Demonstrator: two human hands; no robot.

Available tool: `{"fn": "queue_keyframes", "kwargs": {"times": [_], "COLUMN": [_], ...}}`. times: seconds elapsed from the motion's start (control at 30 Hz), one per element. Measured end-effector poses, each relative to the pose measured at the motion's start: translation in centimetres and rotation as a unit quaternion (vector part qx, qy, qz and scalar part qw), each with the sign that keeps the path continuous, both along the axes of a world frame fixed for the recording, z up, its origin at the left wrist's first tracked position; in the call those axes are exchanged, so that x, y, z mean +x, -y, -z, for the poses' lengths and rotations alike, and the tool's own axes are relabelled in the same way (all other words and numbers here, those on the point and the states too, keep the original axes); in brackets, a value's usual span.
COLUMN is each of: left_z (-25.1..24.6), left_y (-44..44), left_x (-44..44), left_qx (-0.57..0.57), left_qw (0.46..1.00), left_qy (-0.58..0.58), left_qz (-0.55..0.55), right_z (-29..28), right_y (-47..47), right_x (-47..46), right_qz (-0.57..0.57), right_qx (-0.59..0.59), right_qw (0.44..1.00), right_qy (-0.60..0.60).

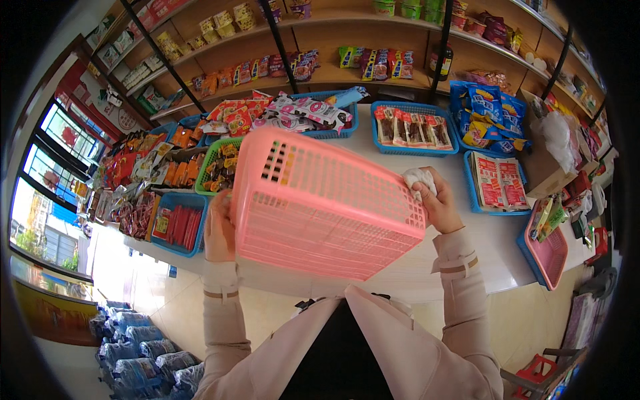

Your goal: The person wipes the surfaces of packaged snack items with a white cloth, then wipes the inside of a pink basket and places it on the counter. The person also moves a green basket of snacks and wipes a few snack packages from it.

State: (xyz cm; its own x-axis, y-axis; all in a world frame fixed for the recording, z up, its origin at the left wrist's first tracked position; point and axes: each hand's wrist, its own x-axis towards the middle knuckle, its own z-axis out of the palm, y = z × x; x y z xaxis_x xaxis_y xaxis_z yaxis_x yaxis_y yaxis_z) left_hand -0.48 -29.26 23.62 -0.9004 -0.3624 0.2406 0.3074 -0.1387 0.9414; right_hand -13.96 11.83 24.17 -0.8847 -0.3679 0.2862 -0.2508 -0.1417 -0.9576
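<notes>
A pink plastic basket (330, 210) with perforated walls is held up tilted in front of me, above the white table (400, 272). My left hand (220, 230) grips its rim at the left end. At the opposite end my right hand (436, 202) presses a crumpled white cloth or tissue (420, 181) against the basket's corner, fingers bent around it. The basket's inside faces away, so I cannot tell whether anything is in it. Just behind its left end sits a green basket (201, 172) of small dark-and-yellow packets, partly hidden.
Blue baskets of snack packets line the table's back, one (414, 148) with sealed meat-like snacks. A pink basket (547, 255) sits nested in a blue one at the right edge. Shelves (330, 75) rise behind. Wrapped water bottles (145, 345) stand on the floor at left, a red stool (537, 370) at right.
</notes>
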Motion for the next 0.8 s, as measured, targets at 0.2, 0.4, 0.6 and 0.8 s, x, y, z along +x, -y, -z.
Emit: {"fn": "queue_keyframes", "kwargs": {"times": [0.2,0.4,0.6,0.8], "left_z": [-5.4,-5.6,-5.4,-4.1], "left_y": [-1.1,-4.4,-5.5,-9.1], "left_x": [-1.2,-0.4,0.0,0.2], "left_qx": [-0.196,-0.124,-0.006,-0.19], "left_qw": [0.975,0.988,0.991,0.968], "left_qy": [0.029,0.093,0.047,0.02], "left_qz": [0.1,-0.023,-0.122,-0.165], "right_z": [-1.8,-1.0,-2.9,-4.1], "right_y": [0.3,0.7,0.7,9.4], "right_x": [-0.2,-2.0,0.2,5.0], "right_qz": [-0.085,0.016,0.241,0.15], "right_qx": [0.124,0.093,-0.058,0.185], "right_qw": [0.986,0.991,0.968,0.896], "right_qy": [-0.077,-0.099,-0.045,-0.374]}}
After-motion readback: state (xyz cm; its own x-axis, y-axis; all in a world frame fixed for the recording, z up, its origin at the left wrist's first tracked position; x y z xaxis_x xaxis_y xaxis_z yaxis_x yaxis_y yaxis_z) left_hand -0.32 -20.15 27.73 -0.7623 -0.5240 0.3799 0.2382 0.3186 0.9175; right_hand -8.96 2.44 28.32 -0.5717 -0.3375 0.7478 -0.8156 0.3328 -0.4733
